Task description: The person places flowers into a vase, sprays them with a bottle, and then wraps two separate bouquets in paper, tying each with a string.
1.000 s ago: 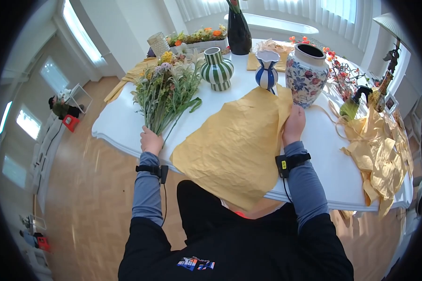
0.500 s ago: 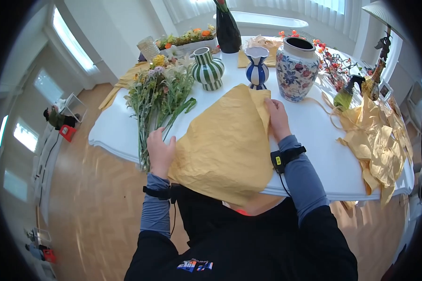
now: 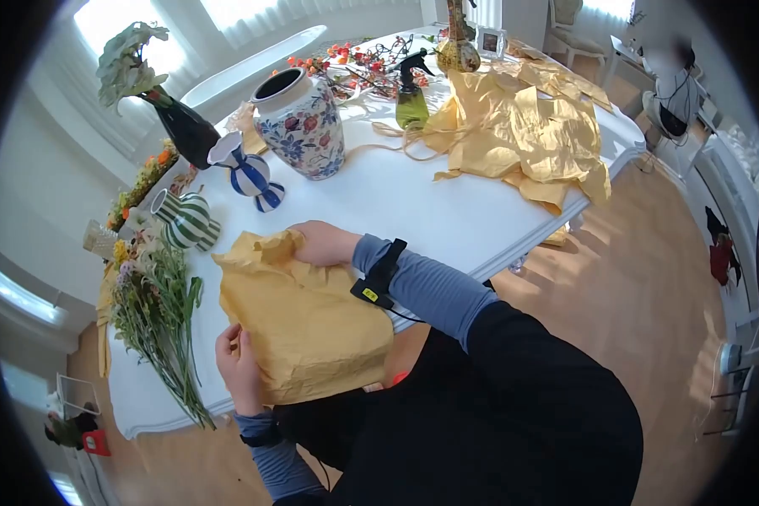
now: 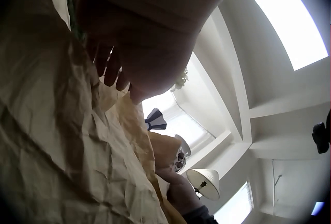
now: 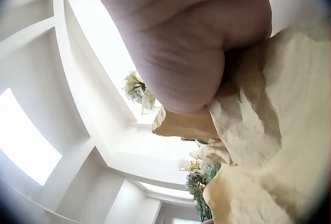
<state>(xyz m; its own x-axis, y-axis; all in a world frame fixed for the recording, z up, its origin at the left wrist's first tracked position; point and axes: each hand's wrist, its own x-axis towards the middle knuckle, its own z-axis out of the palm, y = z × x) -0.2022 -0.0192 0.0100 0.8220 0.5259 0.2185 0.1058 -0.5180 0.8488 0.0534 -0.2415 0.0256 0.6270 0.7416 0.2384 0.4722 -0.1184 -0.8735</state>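
Observation:
A crumpled sheet of golden-tan wrapping paper (image 3: 320,325) stands up over the near table edge, its top bunched and bent. My right hand (image 3: 325,243) grips that upper edge, and in the right wrist view folds of paper run in under the palm. Along the left side of the sheet is my left hand (image 3: 240,371), fingers loosely extended and touching the paper's edge. The left wrist view shows those fingers (image 4: 109,71) spread a little, with gaps between them. A bunch of mixed flowers (image 3: 156,312) lies to the left, stems toward me.
Beyond the paper stand a green-striped vase (image 3: 185,221), a blue-striped vase (image 3: 249,174), a large floral vase (image 3: 304,126) and a dark vase (image 3: 185,131). A spray bottle (image 3: 411,105) and a heap of golden paper (image 3: 523,135) occupy the right. The table (image 3: 438,228) ends at my lap.
My left hand let go of the flowers and moved to the paper. My right hand has bunched the paper's top and brought it inward. The head view has swung to the right.

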